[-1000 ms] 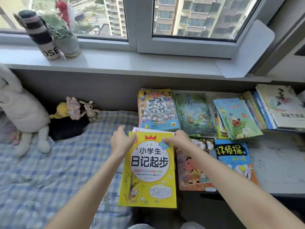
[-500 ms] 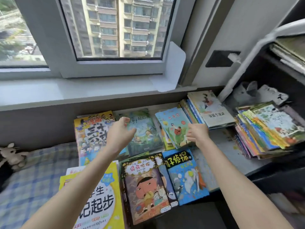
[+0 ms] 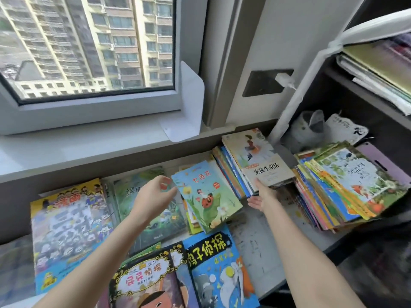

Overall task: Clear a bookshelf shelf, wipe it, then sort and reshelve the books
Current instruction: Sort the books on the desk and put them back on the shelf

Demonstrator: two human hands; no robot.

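Children's books lie flat in piles on a white desk surface [image 3: 251,241] below the window. My right hand [image 3: 262,195] reaches under the front edge of a slanted stack topped by a white storybook [image 3: 258,158], fingers spread, touching its lower edge. My left hand [image 3: 154,196] hovers with curled, empty fingers over a green picture book [image 3: 138,196], just left of the light-blue flower book [image 3: 205,194]. On the dark bookshelf shelf [image 3: 364,227] at right rests a tall fanned stack of thin books [image 3: 347,185].
A crowded comic book [image 3: 69,230] lies at far left, two detective books [image 3: 213,267] nearest me. White window sill [image 3: 77,143] runs behind. The upper shelf holds papers [image 3: 378,72]; a grey bag [image 3: 309,127] sits at the shelf's back.
My view has swung right, away from the bed toward the bookshelf. Both hands let go of the yellow diary book and reached forward; the right hand now touches the white storybook stack.
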